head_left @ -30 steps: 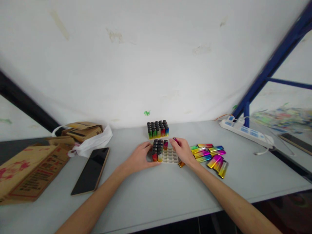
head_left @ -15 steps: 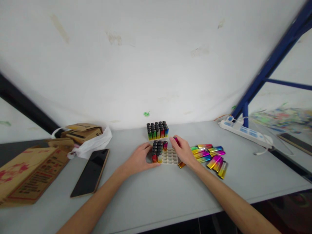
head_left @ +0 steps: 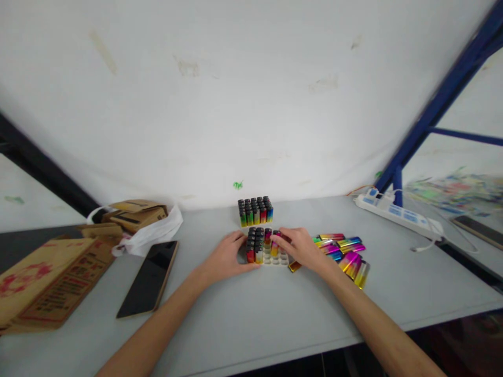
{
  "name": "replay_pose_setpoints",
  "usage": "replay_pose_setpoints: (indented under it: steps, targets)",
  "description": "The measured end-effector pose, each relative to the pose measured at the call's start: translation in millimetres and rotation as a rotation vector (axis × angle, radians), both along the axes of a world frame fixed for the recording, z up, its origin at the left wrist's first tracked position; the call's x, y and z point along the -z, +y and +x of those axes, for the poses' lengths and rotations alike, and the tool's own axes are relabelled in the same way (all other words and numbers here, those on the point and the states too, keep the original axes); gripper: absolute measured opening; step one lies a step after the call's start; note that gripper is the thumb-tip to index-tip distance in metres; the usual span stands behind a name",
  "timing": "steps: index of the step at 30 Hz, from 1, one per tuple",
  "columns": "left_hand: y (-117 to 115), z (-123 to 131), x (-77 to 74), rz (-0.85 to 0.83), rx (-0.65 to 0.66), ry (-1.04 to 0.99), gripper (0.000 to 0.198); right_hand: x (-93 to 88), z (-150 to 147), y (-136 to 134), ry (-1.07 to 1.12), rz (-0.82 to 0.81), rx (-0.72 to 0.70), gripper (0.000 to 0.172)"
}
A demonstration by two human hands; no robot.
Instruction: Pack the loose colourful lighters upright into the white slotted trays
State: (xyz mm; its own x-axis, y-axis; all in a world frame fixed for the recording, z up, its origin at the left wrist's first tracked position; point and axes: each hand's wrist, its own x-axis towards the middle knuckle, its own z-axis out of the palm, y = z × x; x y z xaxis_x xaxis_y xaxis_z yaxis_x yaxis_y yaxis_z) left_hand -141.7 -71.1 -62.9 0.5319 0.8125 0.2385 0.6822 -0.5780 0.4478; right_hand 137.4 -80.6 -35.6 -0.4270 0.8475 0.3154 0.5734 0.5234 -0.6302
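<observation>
My left hand (head_left: 225, 257) curls round the left side of a pale tray (head_left: 281, 261) with round pockets, thumb along its front edge and fingers behind. Black-topped lighters (head_left: 254, 246) stand upright in the tray's left rows, and one more stands at the back beside them. Between the fingertips of my right hand (head_left: 301, 246) is a pink-and-yellow lighter (head_left: 274, 245), held upright over the pockets. Whether its lower end sits in a pocket I cannot tell. Beside that hand lies a loose pile of shiny coloured lighters (head_left: 349, 259), partly hidden by it.
A block of upright lighters (head_left: 255, 212) stands behind the tray near the wall. To the left are a phone (head_left: 149, 280), a white plastic bag (head_left: 157, 233) and cardboard boxes (head_left: 55, 283). A power strip (head_left: 401, 214) with cables lies at the back right.
My right hand has moved left and down, bringing the lighter from above the pile side to the tray's pockets. My left hand stays at the tray.
</observation>
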Motion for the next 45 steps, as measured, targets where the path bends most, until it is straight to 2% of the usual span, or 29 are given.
replay_pose_setpoints:
  steps: [2, 6, 10, 13, 16, 20, 23, 25, 27, 29, 33, 39, 45]
  targets:
    - [-0.3, 0.1, 0.0, 0.001, 0.003, 0.001, 0.061, 1.3, 0.6, 1.1, -0.01, 0.0, 0.029, 0.04]
    - [-0.7, 0.7, -1.1, -0.001, -0.005, -0.007, 0.06, 0.6, -2.3, 2.5, -0.15, -0.039, -0.003, 0.032]
    - [0.2, 0.4, -1.5, 0.002, 0.004, -0.008, 0.058, -1.6, -13.1, 2.7, -0.387, 0.102, 0.029, 0.026]
    - [0.9, -0.4, -1.0, 0.004, 0.018, -0.025, 0.057, -2.1, -18.7, 2.7, -0.477, 0.171, 0.058, 0.028]
    - [0.4, -0.5, -1.9, 0.007, 0.012, -0.04, 0.059, -4.7, -11.8, 2.9, -0.426, 0.15, 0.057, 0.035]
    - [-0.5, 0.4, -4.5, -0.003, 0.004, -0.02, 0.059, -14.7, 22.5, 4.8, -0.257, 0.11, 0.065, 0.043]
    - [0.6, 0.2, -3.7, 0.005, -0.005, -0.02, 0.061, -17.4, 62.6, 2.3, -0.195, 0.086, 0.089, 0.039]
    - [1.9, -0.4, -1.5, 0.016, -0.011, -0.018, 0.061, -12.1, 92.5, -4.1, -0.189, 0.077, 0.118, 0.037]
    - [3.2, -1.0, 0.9, 0.024, -0.014, -0.007, 0.062, -2.1, 122.2, -13.8, -0.205, 0.064, 0.176, 0.047]
    - [3.9, -1.4, 2.4, 0.032, -0.013, -0.002, 0.063, 8.8, 149.4, -24.1, -0.227, 0.028, 0.219, 0.048]
    - [4.2, -2.0, 2.5, 0.027, -0.011, -0.009, 0.065, 19.4, 187.2, -38.9, -0.228, -0.012, 0.3, 0.048]
    - [4.6, -2.8, 2.5, 0.023, -0.012, -0.03, 0.062, 9.9, 196.6, -41.7, -0.204, -0.068, 0.321, 0.036]
    - [3.5, -1.7, 1.2, 0.005, -0.019, -0.024, 0.06, 4.6, 183.7, -34.2, -0.114, -0.04, 0.371, 0.042]
